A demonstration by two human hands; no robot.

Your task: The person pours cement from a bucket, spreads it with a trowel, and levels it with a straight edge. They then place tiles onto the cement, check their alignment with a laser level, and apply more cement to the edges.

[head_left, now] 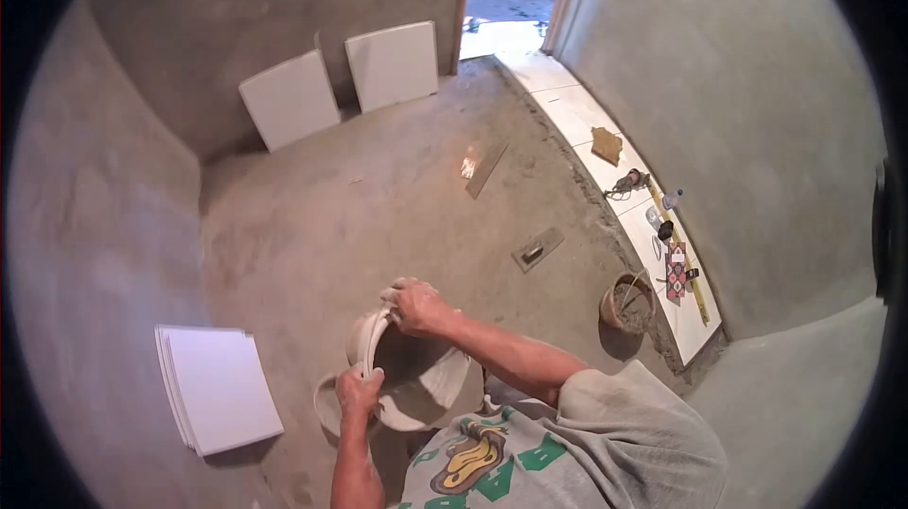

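Observation:
A pale bucket [359, 343] is tilted on its side low in the middle of the view, its dark inside partly showing. My left hand [359, 389] grips the near part of its rim, thumb over the edge. Farther along the same rim, my right hand [414, 307] is closed with its fingers over the edge. Both hands look dusty. Beneath the bucket, a round pale rim [326, 405] of another container shows beside my left forearm. What lies deep inside the bucket cannot be made out.
White tiles stack at left [227, 386]; two tile stacks [392, 66] lean on the back wall. A notched trowel [537, 251], a board [487, 171] and a mortar bucket [627, 306] are on the floor. Tools lie on the white tiled strip [558, 102] toward the doorway.

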